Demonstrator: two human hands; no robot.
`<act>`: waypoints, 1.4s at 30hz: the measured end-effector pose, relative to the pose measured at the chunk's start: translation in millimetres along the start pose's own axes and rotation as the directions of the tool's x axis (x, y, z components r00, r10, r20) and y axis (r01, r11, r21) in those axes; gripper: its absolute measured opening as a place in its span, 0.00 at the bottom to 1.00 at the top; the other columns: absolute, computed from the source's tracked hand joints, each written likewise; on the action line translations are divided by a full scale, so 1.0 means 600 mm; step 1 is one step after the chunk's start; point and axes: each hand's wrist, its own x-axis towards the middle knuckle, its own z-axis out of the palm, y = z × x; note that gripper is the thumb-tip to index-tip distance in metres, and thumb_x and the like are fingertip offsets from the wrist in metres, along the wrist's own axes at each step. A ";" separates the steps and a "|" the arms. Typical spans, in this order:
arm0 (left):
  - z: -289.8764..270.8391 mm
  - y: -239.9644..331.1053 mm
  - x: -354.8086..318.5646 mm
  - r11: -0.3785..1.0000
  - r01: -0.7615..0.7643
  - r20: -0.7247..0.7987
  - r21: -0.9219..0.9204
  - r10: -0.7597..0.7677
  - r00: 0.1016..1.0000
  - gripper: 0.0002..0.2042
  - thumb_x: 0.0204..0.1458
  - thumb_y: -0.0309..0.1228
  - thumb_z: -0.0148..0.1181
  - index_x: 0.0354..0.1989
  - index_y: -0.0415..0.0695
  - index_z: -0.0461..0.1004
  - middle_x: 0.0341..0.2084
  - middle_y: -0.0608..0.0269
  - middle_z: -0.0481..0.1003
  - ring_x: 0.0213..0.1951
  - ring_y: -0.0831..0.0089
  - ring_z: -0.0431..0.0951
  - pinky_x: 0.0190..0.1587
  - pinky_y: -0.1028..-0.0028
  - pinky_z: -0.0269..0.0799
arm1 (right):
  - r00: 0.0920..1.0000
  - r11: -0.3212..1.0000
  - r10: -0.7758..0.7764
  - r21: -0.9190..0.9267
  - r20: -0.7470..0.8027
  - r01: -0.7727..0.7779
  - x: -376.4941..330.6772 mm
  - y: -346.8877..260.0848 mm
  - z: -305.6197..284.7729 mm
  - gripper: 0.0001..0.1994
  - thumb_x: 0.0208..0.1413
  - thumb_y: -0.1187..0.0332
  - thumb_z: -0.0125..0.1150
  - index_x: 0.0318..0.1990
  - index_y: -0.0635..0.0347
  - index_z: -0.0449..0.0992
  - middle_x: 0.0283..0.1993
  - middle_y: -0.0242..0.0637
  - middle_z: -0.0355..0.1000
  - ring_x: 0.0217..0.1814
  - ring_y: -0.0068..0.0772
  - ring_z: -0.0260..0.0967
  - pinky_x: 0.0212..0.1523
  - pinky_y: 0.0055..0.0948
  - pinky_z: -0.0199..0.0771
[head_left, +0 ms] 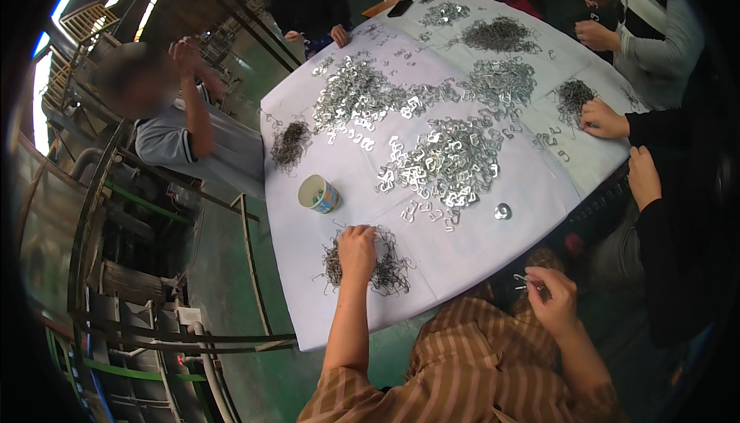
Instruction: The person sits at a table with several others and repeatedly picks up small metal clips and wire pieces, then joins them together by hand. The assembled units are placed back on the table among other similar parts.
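We're digging our left hand (358,251), fingers curled, into the near wire clip pile (370,267) on the white table (478,246), while our right hand (549,290) is pinching one clip (523,280) off the edge, probably ready for fitting.

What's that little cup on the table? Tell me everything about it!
The cup is small and round, and looks like paper. Its outside has a colourful print with blue and orange patches, its inside is pale, and its rim is whitish. It stands upright and open-topped on the white table cover; I cannot tell what, if anything, is inside. It stands alone: no hand touches it. A pile of dark wire clips lies beyond it, shiny metal pieces to its right, and the person's left hand is nearer the table edge.
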 end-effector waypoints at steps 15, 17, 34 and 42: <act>0.016 0.109 0.028 0.959 -0.244 0.158 -0.148 0.266 0.951 0.03 0.48 0.27 0.59 0.29 0.43 0.76 0.27 0.60 0.76 0.34 0.59 0.77 0.36 0.61 0.74 | 1.000 0.999 -0.014 0.030 0.010 0.014 -0.005 0.003 0.002 0.14 0.44 0.83 0.62 0.42 0.65 0.77 0.32 0.41 0.76 0.34 0.42 0.75 0.36 0.35 0.75; 0.008 0.137 0.022 0.945 -0.255 0.161 -0.206 0.290 0.944 0.02 0.48 0.27 0.60 0.29 0.44 0.76 0.28 0.60 0.76 0.34 0.59 0.77 0.37 0.62 0.73 | 1.000 1.000 -0.014 0.025 0.008 0.014 -0.006 0.002 0.000 0.14 0.44 0.83 0.62 0.42 0.65 0.77 0.32 0.41 0.76 0.34 0.42 0.75 0.36 0.35 0.75; -0.069 0.267 -0.011 0.410 0.196 0.300 -0.891 0.207 0.931 0.03 0.51 0.24 0.64 0.33 0.40 0.77 0.29 0.67 0.78 0.32 0.77 0.73 0.36 0.80 0.64 | 0.996 0.995 0.081 0.054 -0.047 -0.078 -0.010 0.012 0.023 0.16 0.46 0.82 0.63 0.45 0.63 0.76 0.32 0.41 0.78 0.33 0.36 0.78 0.35 0.30 0.78; -0.065 0.337 -0.030 0.250 0.136 0.224 -0.958 0.367 0.903 0.04 0.49 0.22 0.65 0.32 0.39 0.77 0.34 0.62 0.73 0.41 0.70 0.72 0.48 0.72 0.66 | 0.992 0.990 0.112 0.096 -0.053 -0.107 -0.013 0.015 0.023 0.18 0.49 0.81 0.63 0.49 0.62 0.73 0.34 0.41 0.78 0.34 0.36 0.78 0.35 0.30 0.79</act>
